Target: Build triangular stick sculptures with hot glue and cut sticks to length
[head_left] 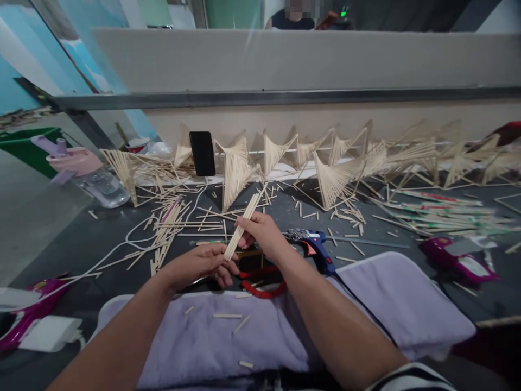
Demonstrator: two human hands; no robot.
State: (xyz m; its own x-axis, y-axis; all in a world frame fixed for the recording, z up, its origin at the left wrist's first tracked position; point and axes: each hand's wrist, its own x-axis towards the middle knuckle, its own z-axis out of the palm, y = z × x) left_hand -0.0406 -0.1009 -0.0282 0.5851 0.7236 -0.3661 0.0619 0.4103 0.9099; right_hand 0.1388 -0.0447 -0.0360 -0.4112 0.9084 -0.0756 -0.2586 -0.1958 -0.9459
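Observation:
A small bundle of thin wooden sticks [244, 224] is held slantwise between my two hands over the near edge of the table. My right hand [257, 232] pinches it around the middle, thumb on top. At the lower end my left hand [209, 263] has its thumb and fingers closed on the sticks. Under my hands lies a tool with red handles [266, 291], partly hidden by my right forearm. A blue glue gun [319, 251] rests just right of my right hand. Loose sticks [169, 231] are scattered left of my hands.
Fan-shaped stick structures [236, 174] line the back of the table beside a propped phone [202, 153]. A bottle [87, 174] stands at left. Purple glue guns [459, 260] lie at both sides. A lilac cloth [195, 342] covers the front edge. A person [293, 19] is beyond the partition.

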